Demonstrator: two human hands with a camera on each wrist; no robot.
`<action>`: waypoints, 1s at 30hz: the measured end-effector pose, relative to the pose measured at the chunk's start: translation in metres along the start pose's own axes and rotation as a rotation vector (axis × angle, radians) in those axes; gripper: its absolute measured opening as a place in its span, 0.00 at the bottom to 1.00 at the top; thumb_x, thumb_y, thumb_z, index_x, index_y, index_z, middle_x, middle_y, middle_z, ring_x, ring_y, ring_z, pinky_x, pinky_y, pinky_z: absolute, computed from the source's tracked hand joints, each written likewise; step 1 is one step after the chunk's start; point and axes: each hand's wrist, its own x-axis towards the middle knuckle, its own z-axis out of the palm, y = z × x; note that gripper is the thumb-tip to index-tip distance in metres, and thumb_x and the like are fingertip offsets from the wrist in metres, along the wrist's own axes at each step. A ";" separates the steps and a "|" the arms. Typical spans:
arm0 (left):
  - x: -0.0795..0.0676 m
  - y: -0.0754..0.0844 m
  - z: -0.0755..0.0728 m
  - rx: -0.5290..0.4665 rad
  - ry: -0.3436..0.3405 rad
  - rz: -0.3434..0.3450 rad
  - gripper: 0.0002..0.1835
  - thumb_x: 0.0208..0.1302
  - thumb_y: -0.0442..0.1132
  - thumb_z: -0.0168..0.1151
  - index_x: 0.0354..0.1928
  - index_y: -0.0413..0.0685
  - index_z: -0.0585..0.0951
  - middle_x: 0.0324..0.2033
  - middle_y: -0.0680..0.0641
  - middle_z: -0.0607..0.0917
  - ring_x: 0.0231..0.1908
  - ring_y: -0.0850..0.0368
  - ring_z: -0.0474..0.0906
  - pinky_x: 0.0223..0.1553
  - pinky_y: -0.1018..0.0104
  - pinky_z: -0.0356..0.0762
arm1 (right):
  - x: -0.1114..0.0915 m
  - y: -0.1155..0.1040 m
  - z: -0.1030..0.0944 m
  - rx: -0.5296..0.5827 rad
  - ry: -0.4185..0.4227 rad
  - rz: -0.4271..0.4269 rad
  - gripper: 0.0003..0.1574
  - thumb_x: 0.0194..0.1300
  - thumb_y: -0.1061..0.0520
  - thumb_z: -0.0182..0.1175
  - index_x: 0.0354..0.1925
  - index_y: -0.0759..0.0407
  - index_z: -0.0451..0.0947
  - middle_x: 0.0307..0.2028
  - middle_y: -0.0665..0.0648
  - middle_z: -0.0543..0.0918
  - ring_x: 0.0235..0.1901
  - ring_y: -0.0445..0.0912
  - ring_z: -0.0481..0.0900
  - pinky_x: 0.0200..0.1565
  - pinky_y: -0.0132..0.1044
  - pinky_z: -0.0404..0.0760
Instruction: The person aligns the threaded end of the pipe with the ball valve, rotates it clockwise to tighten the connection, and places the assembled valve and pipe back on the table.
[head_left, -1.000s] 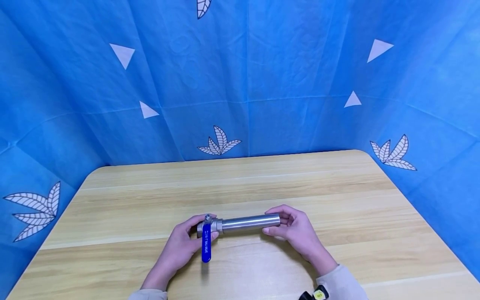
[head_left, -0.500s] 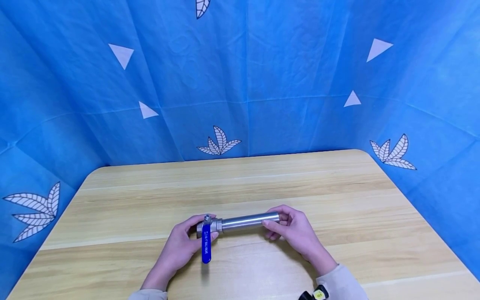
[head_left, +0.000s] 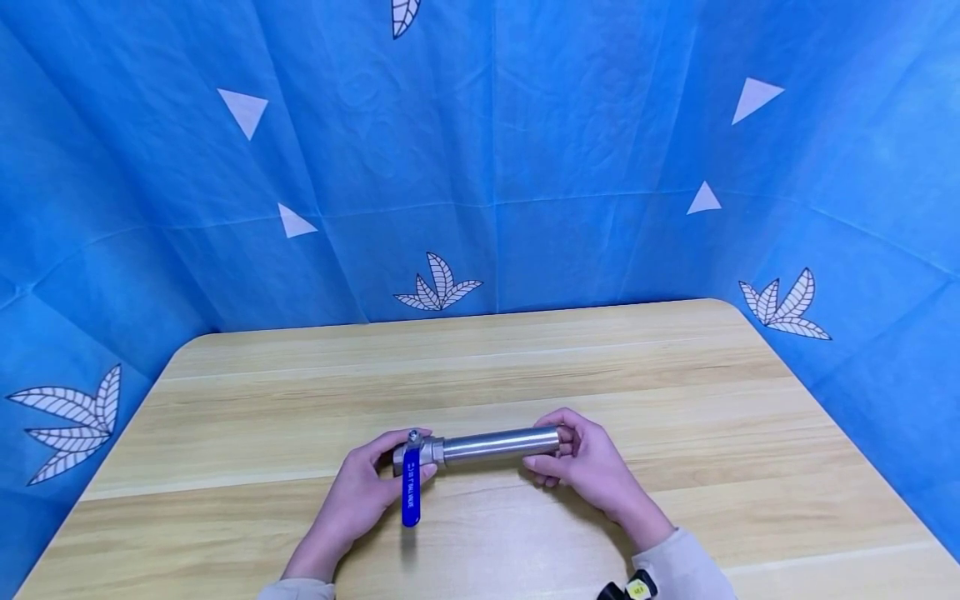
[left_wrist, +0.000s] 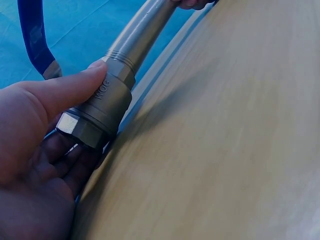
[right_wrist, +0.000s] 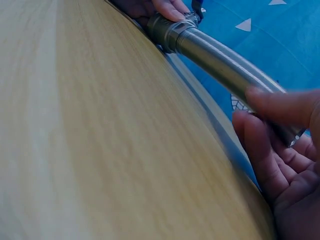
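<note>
Between the last two head views, the right hand (head_left: 600, 467) has been shifted at the free end of the steel pipe (head_left: 495, 444): its thumb, laid higher across the pipe half a second ago, is now set lower along the near side, much as it was a second ago. The left hand (head_left: 360, 492) and the ball valve (head_left: 429, 451) are seen in nearly the same place throughout, and the blue lever handle (head_left: 411, 487) is pointed toward the person as before. From this, a roll of the pipe and a renewed hold may be judged, with the valve kept as the fixed side; whether the pipe itself was turned cannot be told from its plain surface. A few thread rings (left_wrist: 121, 58) are left showing at the joint, so the pipe is probably not seated to the end of its thread.

The valve is gripped by the left hand, the thumb pressed on the body beside the raised lettering and the fingers curled round the far side, near the hex end (left_wrist: 82, 131). The pipe's end is pinched by the right hand, thumb on one side and curled fingers on the other. The joined valve and pipe are held level between both hands, apparently just clear of the wooden table (head_left: 300, 392), near the person's side
</note>
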 end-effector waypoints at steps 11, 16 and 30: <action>0.000 -0.001 0.000 -0.028 -0.021 0.013 0.27 0.45 0.54 0.77 0.51 0.76 0.81 0.49 0.65 0.83 0.51 0.59 0.76 0.55 0.60 0.69 | 0.001 0.004 0.000 0.029 -0.007 -0.120 0.29 0.45 0.65 0.76 0.45 0.62 0.73 0.48 0.62 0.81 0.43 0.56 0.83 0.42 0.39 0.85; 0.000 0.000 0.000 -0.018 -0.018 0.009 0.26 0.46 0.53 0.77 0.50 0.78 0.81 0.49 0.65 0.82 0.53 0.59 0.76 0.56 0.60 0.69 | 0.000 0.003 -0.001 -0.004 0.025 -0.128 0.30 0.43 0.63 0.77 0.46 0.58 0.76 0.44 0.62 0.82 0.40 0.55 0.83 0.40 0.38 0.84; 0.000 0.000 0.000 -0.013 -0.016 0.012 0.26 0.46 0.56 0.76 0.51 0.75 0.81 0.49 0.65 0.82 0.53 0.59 0.74 0.57 0.58 0.67 | 0.001 0.000 0.000 -0.080 0.091 -0.035 0.26 0.48 0.51 0.77 0.46 0.51 0.81 0.43 0.59 0.84 0.37 0.49 0.82 0.35 0.33 0.82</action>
